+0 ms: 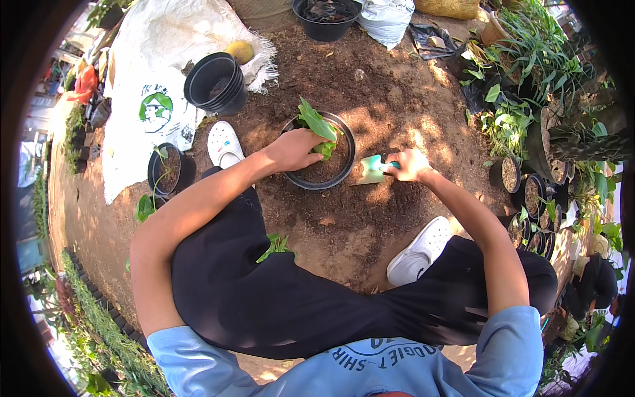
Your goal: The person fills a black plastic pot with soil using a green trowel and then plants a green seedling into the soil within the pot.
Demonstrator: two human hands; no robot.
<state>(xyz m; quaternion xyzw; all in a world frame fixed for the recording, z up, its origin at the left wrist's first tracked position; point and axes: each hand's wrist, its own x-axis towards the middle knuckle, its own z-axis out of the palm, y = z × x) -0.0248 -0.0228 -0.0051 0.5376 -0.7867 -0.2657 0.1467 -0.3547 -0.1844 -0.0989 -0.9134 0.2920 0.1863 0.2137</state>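
Note:
My left hand is closed around a leafy green plant, over a round black pot. Brown soil shows inside the pot, and the plant's lower part is hidden by my fingers. To the right of the pot, my right hand grips the handle of a pale green hand trowel. The trowel's blade points left toward the pot, low over the loose soil on the ground.
Stacked black pots stand at the upper left beside a white sack and a yellowish round fruit. A small potted plant sits below them. Another black pot is at the back. Potted greenery lines the right side.

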